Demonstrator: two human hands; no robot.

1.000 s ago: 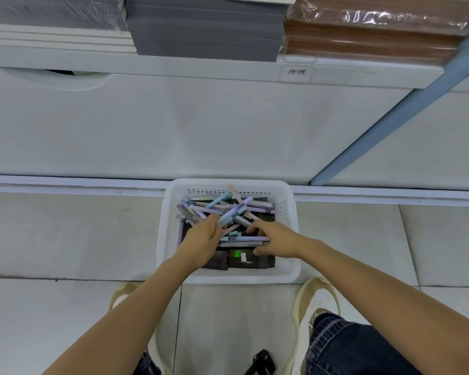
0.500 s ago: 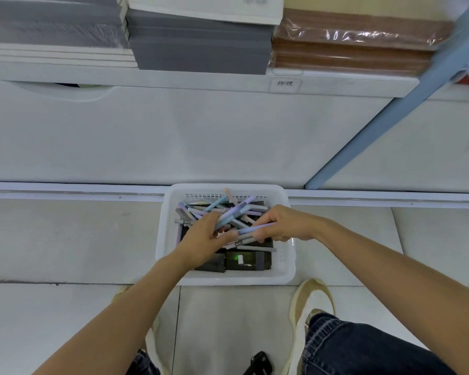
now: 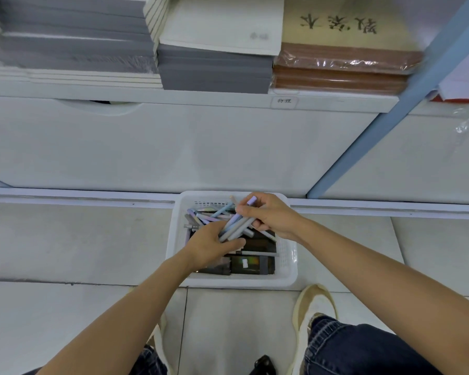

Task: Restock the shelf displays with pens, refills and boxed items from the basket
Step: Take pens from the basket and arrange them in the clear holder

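1. A white shelf [image 3: 173, 97] runs across the far side. Stacks of grey books [image 3: 214, 74] and brown books [image 3: 341, 74] lie on it.
2. The floor [image 3: 65, 244] is made of pale tiles.
3. A white basket [image 3: 286, 255] sits on the floor in the middle, close to the bottom of the shelf.
4. The right hand [image 3: 271, 216] is over the far right part of the basket. Its fingers curl round the top end of a bunch of pens [image 3: 236, 226].
5. The left hand [image 3: 214, 246] is over the left part. The low end of the bunch lies between its thumb and curled fingers.
6. Dark boxes [image 3: 244, 263] lie flat in the near part of the basket.
7. Loose pens [image 3: 201, 217] lie in a heap in the far left part.
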